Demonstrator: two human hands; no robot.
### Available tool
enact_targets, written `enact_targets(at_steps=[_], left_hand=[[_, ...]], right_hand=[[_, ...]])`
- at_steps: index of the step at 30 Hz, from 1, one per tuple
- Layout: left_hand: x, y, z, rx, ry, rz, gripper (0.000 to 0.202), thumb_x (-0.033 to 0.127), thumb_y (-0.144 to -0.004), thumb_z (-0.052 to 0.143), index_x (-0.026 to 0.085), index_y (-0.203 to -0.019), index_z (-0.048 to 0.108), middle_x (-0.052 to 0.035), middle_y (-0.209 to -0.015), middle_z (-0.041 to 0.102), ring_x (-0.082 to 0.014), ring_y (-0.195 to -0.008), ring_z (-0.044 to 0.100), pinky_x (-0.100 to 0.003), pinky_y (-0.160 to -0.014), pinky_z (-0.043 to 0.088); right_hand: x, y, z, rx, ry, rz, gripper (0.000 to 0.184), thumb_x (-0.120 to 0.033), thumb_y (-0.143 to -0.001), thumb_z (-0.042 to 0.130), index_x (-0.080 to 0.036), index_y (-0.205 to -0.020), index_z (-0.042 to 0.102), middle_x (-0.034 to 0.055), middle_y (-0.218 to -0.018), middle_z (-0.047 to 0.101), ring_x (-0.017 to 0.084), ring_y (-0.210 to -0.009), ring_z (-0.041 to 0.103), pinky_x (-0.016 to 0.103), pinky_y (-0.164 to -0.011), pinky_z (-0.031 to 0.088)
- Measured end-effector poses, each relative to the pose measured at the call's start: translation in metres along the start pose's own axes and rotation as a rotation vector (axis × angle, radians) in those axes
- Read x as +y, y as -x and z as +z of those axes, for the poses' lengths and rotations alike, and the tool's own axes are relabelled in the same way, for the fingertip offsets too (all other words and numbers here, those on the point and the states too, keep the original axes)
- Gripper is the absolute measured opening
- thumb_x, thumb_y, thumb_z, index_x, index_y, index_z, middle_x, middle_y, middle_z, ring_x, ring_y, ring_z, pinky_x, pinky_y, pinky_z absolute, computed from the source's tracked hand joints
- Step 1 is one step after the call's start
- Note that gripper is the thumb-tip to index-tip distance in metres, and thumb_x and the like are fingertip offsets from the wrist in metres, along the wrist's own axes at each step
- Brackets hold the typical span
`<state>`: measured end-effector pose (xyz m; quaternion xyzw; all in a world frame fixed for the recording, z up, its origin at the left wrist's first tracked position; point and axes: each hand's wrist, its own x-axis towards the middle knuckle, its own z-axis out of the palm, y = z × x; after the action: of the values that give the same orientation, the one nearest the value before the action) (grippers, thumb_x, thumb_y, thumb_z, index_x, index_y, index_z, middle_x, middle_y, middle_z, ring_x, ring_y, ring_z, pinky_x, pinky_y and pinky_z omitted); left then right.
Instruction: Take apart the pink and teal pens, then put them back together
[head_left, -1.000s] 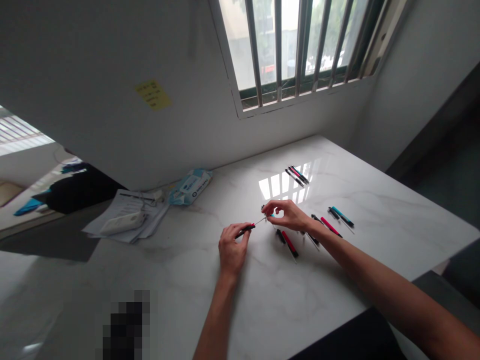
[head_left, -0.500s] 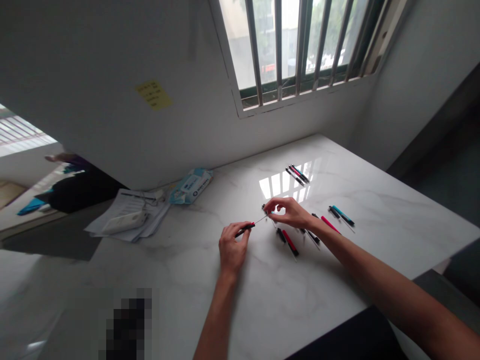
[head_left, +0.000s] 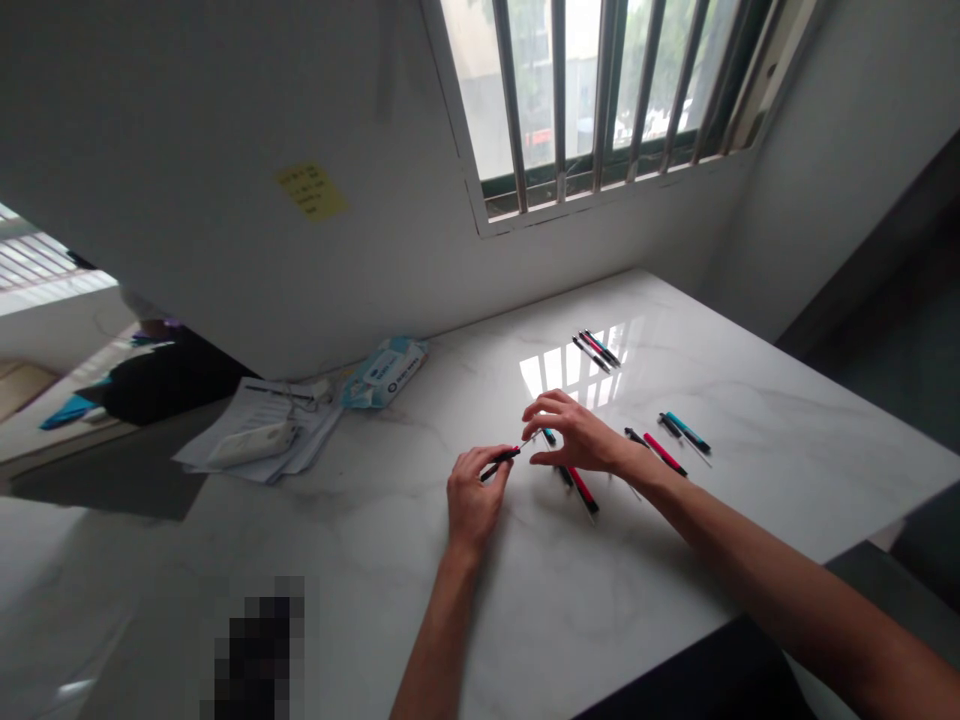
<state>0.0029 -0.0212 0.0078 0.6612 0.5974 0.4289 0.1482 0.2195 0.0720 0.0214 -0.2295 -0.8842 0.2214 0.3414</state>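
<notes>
Pinched between the thumb and fingers of my left hand (head_left: pixel 474 505) is a black pen barrel (head_left: pixel 497 463) with a bit of red at its upper end. A thin pen refill (head_left: pixel 528 441) sticks out of that end toward the right. My right hand (head_left: pixel 583 438) hovers around the refill's free end, thumb and fingers apart. Under and beside this hand lie a red pen barrel (head_left: pixel 582 491), a second red barrel (head_left: pixel 664 453) and a teal barrel (head_left: pixel 688 432), with black pieces and thin refills. The right hand and forearm partly hide some of these parts.
Several whole pens (head_left: pixel 596 351) lie together farther back on the marble-patterned table (head_left: pixel 360 540). A blue wipes pack (head_left: pixel 386 372) and papers (head_left: pixel 251 400) with a white device (head_left: pixel 255 443) on them lie at the left. Behind are the wall and a barred window (head_left: pixel 577 110).
My right hand's fingers have opened from their pinch on the refill. My left hand has shifted slightly right with the barrel, and less of the refill shows outside it.
</notes>
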Motion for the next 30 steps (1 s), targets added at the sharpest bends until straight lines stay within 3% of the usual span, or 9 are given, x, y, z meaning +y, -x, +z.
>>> enact_targets(at_steps=[4,7,10,13,16,20,23,30], left_hand=[[0.004,0.001,0.001,-0.042,0.008,0.013,0.013,0.027,-0.093,0.07,0.028,-0.101,0.079,-0.0019,-0.102,0.079,-0.0223,-0.099,0.07,-0.036,-0.091,0.053],[0.003,0.002,0.003,-0.041,0.006,0.023,0.012,0.029,-0.093,0.071,0.027,-0.102,0.079,-0.002,-0.101,0.079,-0.022,-0.098,0.07,-0.036,-0.091,0.054],[0.0,0.001,0.002,-0.028,-0.019,0.008,0.012,0.029,-0.093,0.071,0.028,-0.102,0.079,-0.0015,-0.101,0.079,-0.0222,-0.098,0.069,-0.037,-0.092,0.053],[-0.005,-0.001,-0.001,0.029,-0.057,-0.036,0.013,0.027,-0.092,0.07,0.027,-0.102,0.078,-0.0016,-0.101,0.078,-0.0223,-0.095,0.069,-0.037,-0.092,0.052],[-0.011,-0.001,-0.004,0.095,-0.108,-0.054,0.013,0.025,-0.092,0.068,0.027,-0.1,0.077,-0.0024,-0.103,0.078,-0.0227,-0.095,0.068,-0.038,-0.091,0.052],[-0.018,-0.002,-0.007,0.15,-0.164,-0.053,0.013,0.024,-0.093,0.066,0.027,-0.098,0.077,-0.0024,-0.102,0.077,-0.0232,-0.096,0.068,-0.039,-0.092,0.053],[-0.021,-0.002,-0.009,0.172,-0.154,-0.047,0.014,0.023,-0.093,0.065,0.027,-0.099,0.077,-0.0026,-0.103,0.077,-0.0228,-0.095,0.068,-0.038,-0.091,0.054],[-0.02,-0.002,-0.008,0.15,-0.146,-0.038,0.014,0.023,-0.093,0.065,0.028,-0.098,0.077,-0.0025,-0.103,0.077,-0.0226,-0.096,0.069,-0.038,-0.091,0.055]], right_hand=[[-0.008,-0.003,0.011,0.057,-0.02,-0.08,0.007,-0.019,-0.089,0.079,-0.024,-0.094,0.077,0.0078,-0.111,0.075,0.028,-0.119,0.057,0.045,-0.101,0.052],[-0.015,-0.004,0.011,0.107,-0.12,-0.062,0.005,-0.02,-0.089,0.077,-0.024,-0.092,0.076,0.0075,-0.108,0.075,0.027,-0.117,0.06,0.045,-0.101,0.052],[-0.018,-0.005,0.003,0.181,-0.327,0.052,0.006,-0.021,-0.088,0.076,-0.022,-0.093,0.073,0.0083,-0.114,0.074,0.026,-0.118,0.063,0.046,-0.106,0.05],[-0.013,-0.006,-0.005,0.247,-0.67,0.199,0.01,-0.025,-0.089,0.073,-0.021,-0.095,0.067,0.0097,-0.119,0.074,0.025,-0.12,0.067,0.046,-0.106,0.052],[-0.001,-0.006,-0.009,0.333,-0.867,0.296,0.015,-0.028,-0.088,0.073,-0.021,-0.096,0.062,0.0076,-0.107,0.077,0.024,-0.11,0.072,0.044,-0.101,0.056],[0.013,-0.003,-0.009,0.327,-0.66,0.379,0.014,-0.028,-0.088,0.072,-0.02,-0.1,0.07,0.0053,-0.097,0.074,0.02,-0.092,0.072,0.036,-0.086,0.061],[0.017,0.0,-0.007,0.271,-0.459,0.362,0.018,-0.025,-0.088,0.069,-0.02,-0.103,0.077,0.0062,-0.102,0.072,0.017,-0.089,0.071,0.034,-0.087,0.062],[0.016,0.002,0.003,0.162,-0.439,0.235,0.03,-0.019,-0.088,0.067,-0.021,-0.116,0.076,0.0067,-0.106,0.075,0.018,-0.092,0.074,0.034,-0.086,0.063]])
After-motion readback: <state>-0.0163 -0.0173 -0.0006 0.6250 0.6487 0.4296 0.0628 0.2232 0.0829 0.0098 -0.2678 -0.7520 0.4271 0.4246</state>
